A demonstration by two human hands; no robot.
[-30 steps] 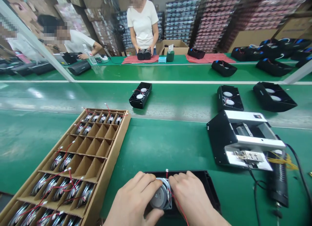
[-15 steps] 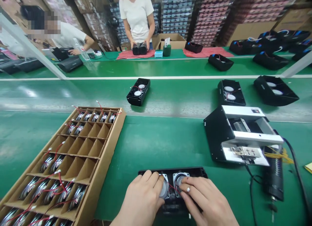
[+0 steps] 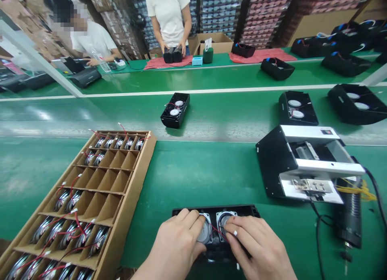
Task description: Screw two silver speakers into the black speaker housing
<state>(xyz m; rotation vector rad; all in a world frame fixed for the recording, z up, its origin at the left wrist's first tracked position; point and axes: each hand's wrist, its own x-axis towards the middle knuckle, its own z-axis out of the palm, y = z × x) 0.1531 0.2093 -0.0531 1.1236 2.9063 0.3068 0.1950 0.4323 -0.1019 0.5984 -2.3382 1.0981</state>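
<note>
A black speaker case [image 3: 242,211] lies flat on the green table [image 3: 196,171], close to the person. Two round speakers [image 3: 225,219] sit side by side in it. The left hand [image 3: 177,245] lies palm down, fingers bent over the left speaker. The right hand [image 3: 256,247] presses flat fingers on the right one. Neither hand holds anything tight. A cardboard tray [image 3: 133,191] of speakers sits to the left.

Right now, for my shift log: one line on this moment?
left hand on left speaker | right hand on right speaker | both in black housing | cardboard tray beside
</note>
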